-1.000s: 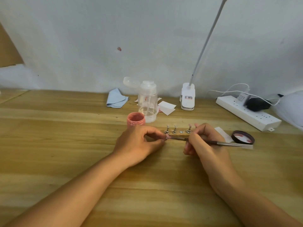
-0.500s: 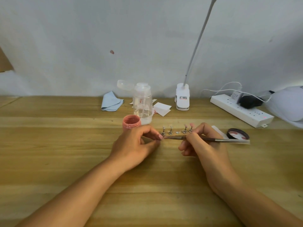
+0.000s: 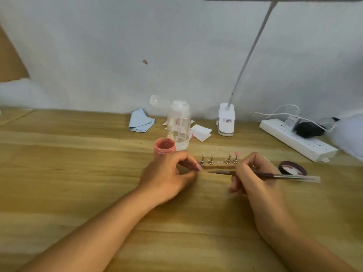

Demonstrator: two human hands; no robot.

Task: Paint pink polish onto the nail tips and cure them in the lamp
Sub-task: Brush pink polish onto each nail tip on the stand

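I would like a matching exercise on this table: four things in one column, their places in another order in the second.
Things: 1 pink polish jar; 2 brush; 3 jar lid; 4 blue cloth.
Places: A in the right hand; B far side, left of the pump bottle; C just behind the left hand; D right of the right hand.
Pairs: 1-C; 2-A; 3-D; 4-B.

The light wooden table (image 3: pixel 78 173) carries an open pink polish jar (image 3: pixel 164 147), a clear plastic pump bottle (image 3: pixel 178 126), a folded blue cloth (image 3: pixel 141 120), white paper squares (image 3: pixel 201 132), a white power strip (image 3: pixel 296 140), a dark round lid (image 3: pixel 292 168) and a wooden strip of metal stands (image 3: pixel 218 166).
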